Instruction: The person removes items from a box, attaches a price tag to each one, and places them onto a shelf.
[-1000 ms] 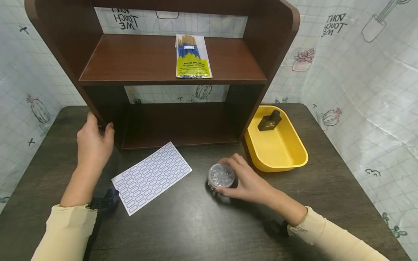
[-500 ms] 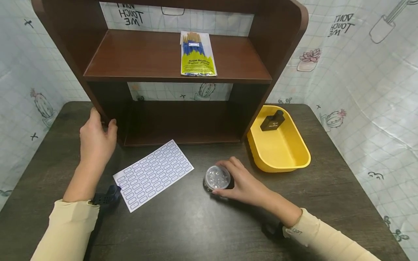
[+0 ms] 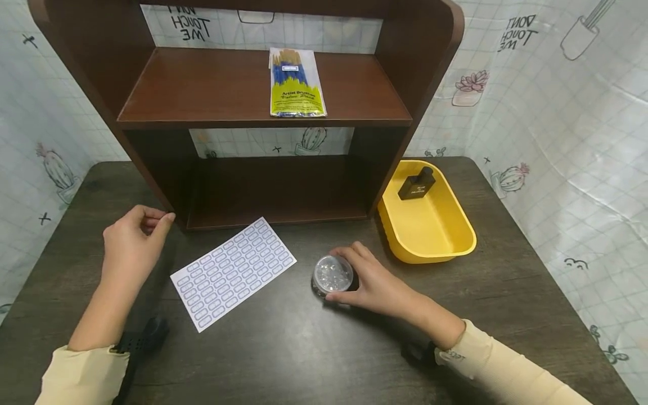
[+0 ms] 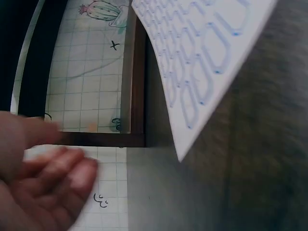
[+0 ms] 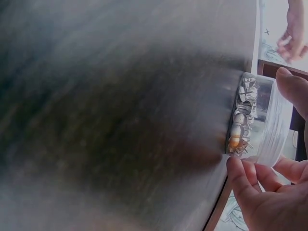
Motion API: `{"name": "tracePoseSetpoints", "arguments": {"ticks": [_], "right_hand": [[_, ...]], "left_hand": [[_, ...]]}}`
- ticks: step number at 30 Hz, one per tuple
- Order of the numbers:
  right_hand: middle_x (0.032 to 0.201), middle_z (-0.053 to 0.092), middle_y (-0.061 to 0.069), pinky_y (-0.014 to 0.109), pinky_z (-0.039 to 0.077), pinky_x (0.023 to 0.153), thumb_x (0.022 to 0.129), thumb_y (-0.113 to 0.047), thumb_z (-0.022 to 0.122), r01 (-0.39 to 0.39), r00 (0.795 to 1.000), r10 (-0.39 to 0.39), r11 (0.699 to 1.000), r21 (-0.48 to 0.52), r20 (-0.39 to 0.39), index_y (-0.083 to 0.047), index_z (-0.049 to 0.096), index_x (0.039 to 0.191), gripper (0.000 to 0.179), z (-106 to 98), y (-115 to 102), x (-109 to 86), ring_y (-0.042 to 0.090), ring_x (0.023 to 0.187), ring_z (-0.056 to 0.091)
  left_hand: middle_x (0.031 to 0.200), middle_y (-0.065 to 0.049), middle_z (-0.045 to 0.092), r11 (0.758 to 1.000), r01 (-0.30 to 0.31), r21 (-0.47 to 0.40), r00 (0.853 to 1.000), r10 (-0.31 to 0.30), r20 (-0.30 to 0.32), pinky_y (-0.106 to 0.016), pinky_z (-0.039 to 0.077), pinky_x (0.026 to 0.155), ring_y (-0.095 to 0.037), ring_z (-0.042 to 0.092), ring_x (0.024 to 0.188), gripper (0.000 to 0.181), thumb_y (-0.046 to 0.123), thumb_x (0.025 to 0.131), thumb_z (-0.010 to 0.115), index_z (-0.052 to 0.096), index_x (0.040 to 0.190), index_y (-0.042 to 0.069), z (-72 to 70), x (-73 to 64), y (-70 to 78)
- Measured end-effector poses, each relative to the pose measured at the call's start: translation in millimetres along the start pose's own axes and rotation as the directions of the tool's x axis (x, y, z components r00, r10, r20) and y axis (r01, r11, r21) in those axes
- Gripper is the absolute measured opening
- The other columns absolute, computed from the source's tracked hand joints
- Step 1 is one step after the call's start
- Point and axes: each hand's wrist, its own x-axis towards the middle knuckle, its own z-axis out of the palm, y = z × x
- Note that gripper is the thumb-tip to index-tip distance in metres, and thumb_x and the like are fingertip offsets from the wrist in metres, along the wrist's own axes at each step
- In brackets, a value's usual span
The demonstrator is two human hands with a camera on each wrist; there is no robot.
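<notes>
My right hand (image 3: pixel 372 284) grips a small round clear plastic jar (image 3: pixel 332 274) on the table, thumb on one side and fingers on the other. The right wrist view shows shiny metal thumbtacks (image 5: pixel 244 103) at the bottom of the jar. My left hand (image 3: pixel 133 242) hovers beside the lower left front corner of a dark brown wooden shelf (image 3: pixel 265 122), its fingers loosely bent around nothing. The left wrist view has those fingers (image 4: pixel 72 180) blurred, in front of the shelf's edge. A white sheet of blue-bordered labels (image 3: pixel 234 274) lies between the two hands.
A yellow plastic basket (image 3: pixel 450 244) stands right of the shelf, holding a black bottle (image 3: pixel 417 183). On the shelf's upper board lies a packet of artist brushes (image 3: pixel 296 84). A dark wood-grain table (image 3: pixel 283 349) carries everything; printed sheeting (image 3: pixel 547 140) hangs behind and at the sides.
My left hand has let go of the shelf's left side and drawn back toward me. The right hand has slid the jar slightly left on the table.
</notes>
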Motion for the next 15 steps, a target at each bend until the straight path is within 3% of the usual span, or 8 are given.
{"name": "tracePoseSetpoints", "arguments": {"ticks": [2, 3, 6, 8, 10, 15], "right_hand": [[0.116, 0.057, 0.003, 0.034, 0.054, 0.095, 0.076, -0.037, 0.094, 0.001, 1.0, -0.001, 1.0, 0.003, 0.002, -0.01, 0.06, 0.138, 0.076, 0.0, -0.1, 0.4, 0.014, 0.107, 0.055], [0.116, 0.057, 0.002, 0.034, 0.054, 0.094, 0.076, -0.037, 0.094, -0.002, 1.0, 0.002, 1.0, 0.001, 0.003, -0.011, 0.06, 0.138, 0.076, -0.1, 0.0, 0.3, 0.014, 0.107, 0.055], [0.117, 0.057, 0.003, 0.034, 0.054, 0.094, 0.076, -0.037, 0.094, -0.011, 1.0, 0.011, 1.0, -0.005, 0.004, -0.011, 0.059, 0.139, 0.077, -0.5, 0.4, -0.3, 0.014, 0.106, 0.055], [0.117, 0.057, 0.003, 0.034, 0.054, 0.093, 0.076, -0.037, 0.095, -0.017, 1.0, 0.017, 1.0, -0.008, 0.0, -0.011, 0.059, 0.139, 0.077, -0.7, 0.7, -0.9, 0.014, 0.106, 0.055], [0.117, 0.057, 0.003, 0.035, 0.055, 0.093, 0.075, -0.036, 0.095, -0.02, 1.0, 0.02, 1.0, -0.001, -0.003, -0.011, 0.059, 0.139, 0.078, -0.7, 0.9, -1.3, 0.014, 0.106, 0.055], [0.116, 0.057, 0.002, 0.034, 0.055, 0.093, 0.075, -0.036, 0.095, -0.012, 1.0, 0.012, 1.0, 0.015, -0.006, -0.011, 0.059, 0.139, 0.077, 1.3, 0.8, -0.4, 0.014, 0.106, 0.055]], "left_hand": [[0.096, -0.024, 0.071, 0.998, 0.006, 0.056, 0.99, -0.014, 0.142, -0.031, 0.046, 0.061, -0.033, 0.064, 0.084, 0.038, 0.033, 0.104, 0.065, 0.067, 0.111, -0.005, 0.1, -4.3, -4.4], [0.099, -0.025, 0.07, 0.996, 0.003, 0.094, 0.974, -0.024, 0.227, -0.036, 0.048, 0.063, -0.035, 0.064, 0.086, 0.042, 0.034, 0.103, 0.066, 0.066, 0.113, -0.006, 0.8, -6.2, -5.9], [0.11, -0.028, 0.066, 0.984, -0.023, 0.179, 0.899, -0.058, 0.435, -0.05, 0.051, 0.072, -0.04, 0.062, 0.096, 0.057, 0.042, 0.096, 0.073, 0.062, 0.121, -0.009, 4.9, -11.1, -6.9], [0.113, -0.028, 0.062, 0.975, -0.046, 0.217, 0.862, -0.071, 0.503, -0.055, 0.05, 0.076, -0.042, 0.057, 0.101, 0.065, 0.045, 0.091, 0.077, 0.061, 0.125, -0.008, 7.5, -13.3, -6.0], [0.111, -0.027, 0.06, 0.97, -0.063, 0.234, 0.851, -0.07, 0.521, -0.056, 0.05, 0.076, -0.042, 0.054, 0.103, 0.066, 0.045, 0.088, 0.08, 0.061, 0.124, -0.007, 9.4, -15.2, -5.0], [0.106, -0.023, 0.06, 0.972, -0.076, 0.223, 0.843, -0.057, 0.535, -0.052, 0.048, 0.073, -0.041, 0.052, 0.102, 0.051, 0.035, 0.088, 0.081, 0.063, 0.115, -0.004, 9.4, -18.3, -5.6]]}}
